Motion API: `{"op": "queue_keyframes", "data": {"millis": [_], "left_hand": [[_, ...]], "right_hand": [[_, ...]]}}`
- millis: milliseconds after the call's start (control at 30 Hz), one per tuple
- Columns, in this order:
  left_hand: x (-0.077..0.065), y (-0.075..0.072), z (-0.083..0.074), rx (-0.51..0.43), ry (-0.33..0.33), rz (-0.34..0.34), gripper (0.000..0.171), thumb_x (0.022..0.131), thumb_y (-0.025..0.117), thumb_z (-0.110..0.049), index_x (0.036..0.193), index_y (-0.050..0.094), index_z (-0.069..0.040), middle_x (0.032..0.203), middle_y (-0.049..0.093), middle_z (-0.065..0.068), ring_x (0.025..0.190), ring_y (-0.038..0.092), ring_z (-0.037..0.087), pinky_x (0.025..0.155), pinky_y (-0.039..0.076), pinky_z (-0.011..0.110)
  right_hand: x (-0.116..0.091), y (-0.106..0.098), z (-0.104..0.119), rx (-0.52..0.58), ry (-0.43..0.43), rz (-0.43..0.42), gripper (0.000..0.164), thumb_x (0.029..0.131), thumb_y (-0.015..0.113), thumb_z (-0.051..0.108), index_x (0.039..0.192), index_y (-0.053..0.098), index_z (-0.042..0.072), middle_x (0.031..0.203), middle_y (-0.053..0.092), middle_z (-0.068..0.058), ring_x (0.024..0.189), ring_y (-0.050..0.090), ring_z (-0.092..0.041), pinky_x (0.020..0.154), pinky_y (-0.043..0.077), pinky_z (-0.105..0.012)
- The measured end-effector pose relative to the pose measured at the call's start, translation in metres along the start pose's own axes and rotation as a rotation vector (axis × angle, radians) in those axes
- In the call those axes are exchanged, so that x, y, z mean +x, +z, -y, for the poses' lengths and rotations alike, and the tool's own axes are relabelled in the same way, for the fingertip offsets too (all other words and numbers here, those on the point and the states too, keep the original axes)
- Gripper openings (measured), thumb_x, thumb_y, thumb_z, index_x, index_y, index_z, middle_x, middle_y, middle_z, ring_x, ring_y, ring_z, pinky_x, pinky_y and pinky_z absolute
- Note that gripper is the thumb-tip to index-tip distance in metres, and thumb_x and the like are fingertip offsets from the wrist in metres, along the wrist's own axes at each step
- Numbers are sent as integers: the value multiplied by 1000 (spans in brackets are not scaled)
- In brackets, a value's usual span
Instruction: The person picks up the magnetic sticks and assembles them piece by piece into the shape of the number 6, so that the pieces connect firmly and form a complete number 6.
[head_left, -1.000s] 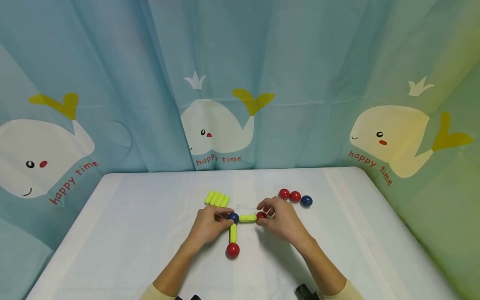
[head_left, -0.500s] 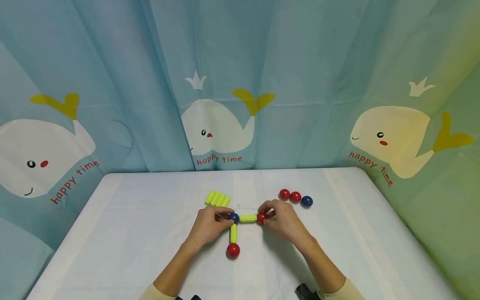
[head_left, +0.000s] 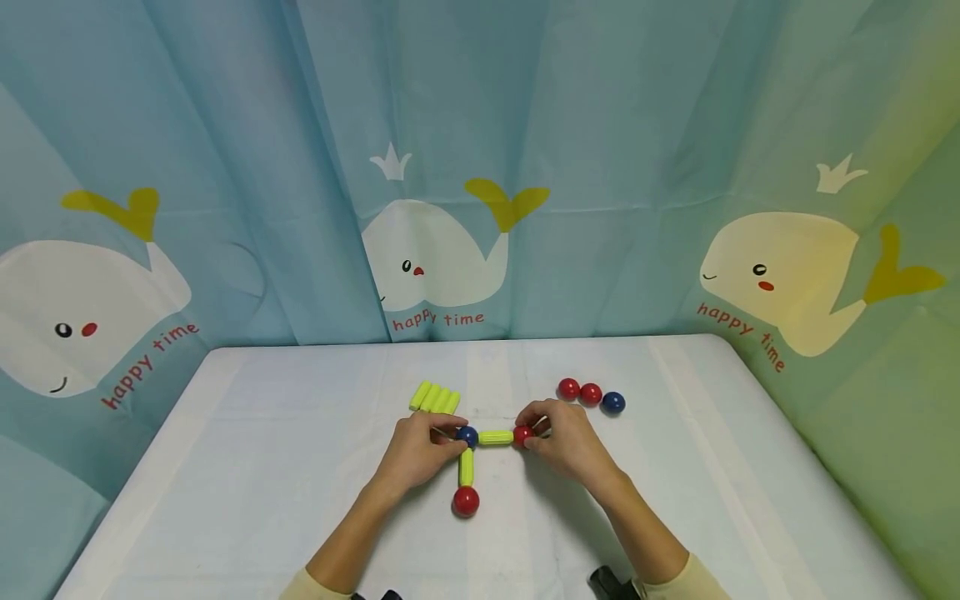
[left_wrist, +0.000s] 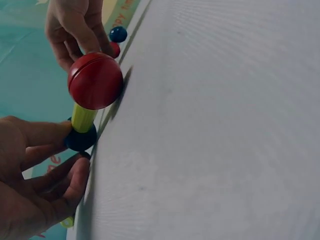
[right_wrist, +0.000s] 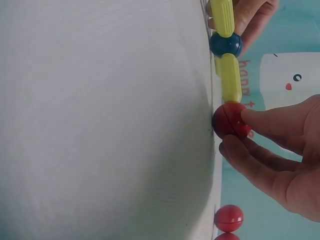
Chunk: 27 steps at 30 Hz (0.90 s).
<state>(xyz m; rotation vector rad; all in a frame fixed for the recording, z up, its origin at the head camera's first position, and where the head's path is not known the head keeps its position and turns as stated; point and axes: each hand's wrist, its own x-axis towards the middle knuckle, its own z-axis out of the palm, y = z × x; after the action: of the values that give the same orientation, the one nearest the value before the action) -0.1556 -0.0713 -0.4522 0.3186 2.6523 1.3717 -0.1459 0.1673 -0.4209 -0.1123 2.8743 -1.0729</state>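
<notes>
My left hand point(head_left: 417, 448) pinches a blue ball point(head_left: 468, 436) between thumb and fingers. Two yellow-green rods join that ball: one rod point(head_left: 496, 437) points right, the other point(head_left: 467, 467) points toward me. At the right rod's end is a red ball point(head_left: 522, 436), which my right hand point(head_left: 567, 439) pinches between thumb and fingertips, as the right wrist view shows with the red ball point(right_wrist: 231, 120). A second red ball point(head_left: 466, 502) caps the near rod, large in the left wrist view as the red ball point(left_wrist: 95, 81). Together the pieces form an L on the white tabletop.
Several loose yellow-green rods point(head_left: 435, 397) lie side by side behind my left hand. Beyond my right hand sit two red balls point(head_left: 580, 391) and a blue ball point(head_left: 613, 403) in a row. A blue curtain point(head_left: 600, 167) with whale prints hangs behind the white table point(head_left: 247, 467).
My right fingers have closed in slightly around the red ball at the right rod's end. My left hand stays on the blue ball, and the joined pieces hold their place.
</notes>
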Motion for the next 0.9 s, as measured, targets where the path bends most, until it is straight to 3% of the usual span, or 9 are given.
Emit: {"op": "queue_keyframes", "data": {"millis": [133, 300, 533, 900], "left_hand": [[-1, -2, -2, 33, 5, -2, 29, 91, 76, -11, 120, 78, -13, 106, 76, 3, 83, 64, 13, 73, 55, 27], [1, -7, -3, 76, 22, -64, 26, 91, 72, -3, 115, 79, -11, 102, 75, 4, 81, 63, 12, 74, 55, 28], [20, -13, -13, 114, 36, -182, 15, 87, 76, -3, 101, 81, -9, 83, 68, 0, 72, 57, 14, 69, 49, 29], [44, 2, -26, 316, -29, -197, 23, 84, 84, -10, 106, 78, -5, 80, 64, 3, 74, 56, 17, 68, 51, 30]], "right_hand": [[-1, 1, -1, 3, -3, -7, 21, 83, 83, -3, 96, 78, 12, 91, 73, -1, 85, 67, -18, 71, 60, -30], [-1, 2, 1, 20, 5, -3, 22, 82, 83, -3, 97, 78, 12, 91, 73, -1, 84, 66, -17, 68, 60, -29], [-1, 1, 2, 18, 21, 1, 22, 83, 83, -2, 99, 78, 12, 91, 73, 0, 84, 65, -17, 71, 61, -30], [-1, 0, -1, 21, 14, 7, 22, 83, 82, -3, 98, 78, 12, 91, 73, 0, 84, 65, -17, 74, 61, -31]]}}
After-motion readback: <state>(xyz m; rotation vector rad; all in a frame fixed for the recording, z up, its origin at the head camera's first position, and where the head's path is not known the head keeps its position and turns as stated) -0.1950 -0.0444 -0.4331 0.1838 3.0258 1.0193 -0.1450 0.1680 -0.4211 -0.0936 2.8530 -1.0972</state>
